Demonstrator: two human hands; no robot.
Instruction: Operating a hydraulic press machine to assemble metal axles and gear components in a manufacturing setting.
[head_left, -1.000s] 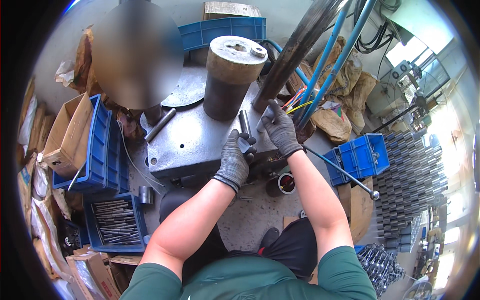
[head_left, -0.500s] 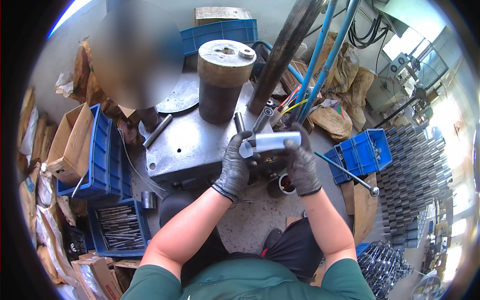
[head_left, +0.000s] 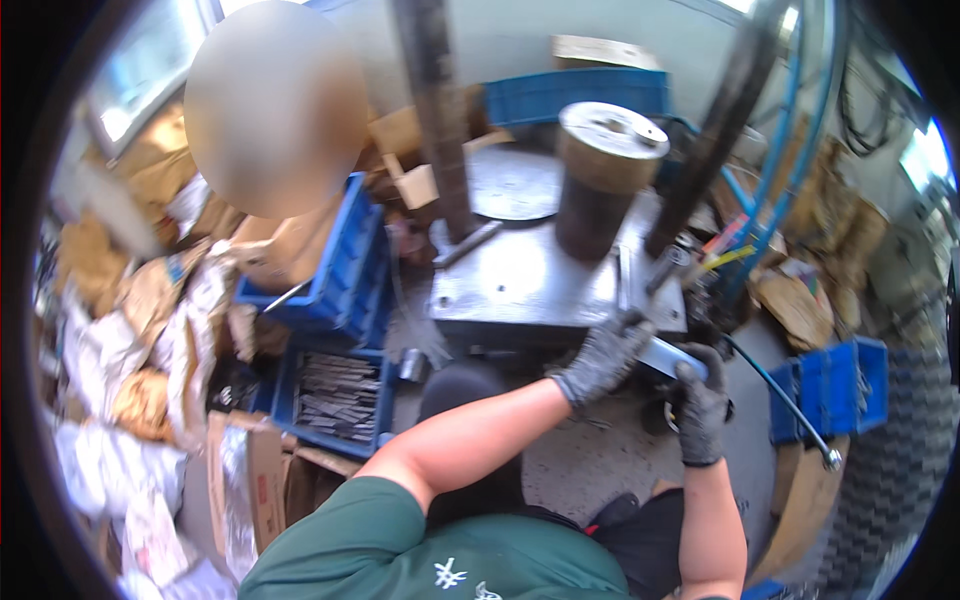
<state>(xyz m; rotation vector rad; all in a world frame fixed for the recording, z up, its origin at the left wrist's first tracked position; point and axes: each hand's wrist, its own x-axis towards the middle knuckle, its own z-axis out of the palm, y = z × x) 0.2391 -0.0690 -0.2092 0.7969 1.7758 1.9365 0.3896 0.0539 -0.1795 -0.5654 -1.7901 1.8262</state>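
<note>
A smooth, silvery metal cylinder [head_left: 664, 357] is held between my two gloved hands, tilted down to the right. My left hand [head_left: 606, 360], in a dark grey glove, is closed about its left end. Its right end is gripped by the fingers of my right hand [head_left: 703, 412], gloved the same way. Both hands are just off the front right corner of a steel plate table [head_left: 530, 290]. Beyond them on the plate, a short dark steel rod [head_left: 664, 268] lies beside a thick upright steel cylinder [head_left: 605, 190]. Motion blurs the fingertips.
Dark steel posts [head_left: 436, 120] rise from the table, with a loose bar [head_left: 468, 244] lying near the left one. A blue crate of metal rods [head_left: 338, 395] stands at left, below a blue bin [head_left: 350, 265]. Blue bins [head_left: 838, 390] and a long-handled lever [head_left: 785, 405] are at right.
My view has swung left, so the scene appears shifted to the right. The silvery cylinder has gone from nearly level to tilted, both hands still at its ends.
</note>
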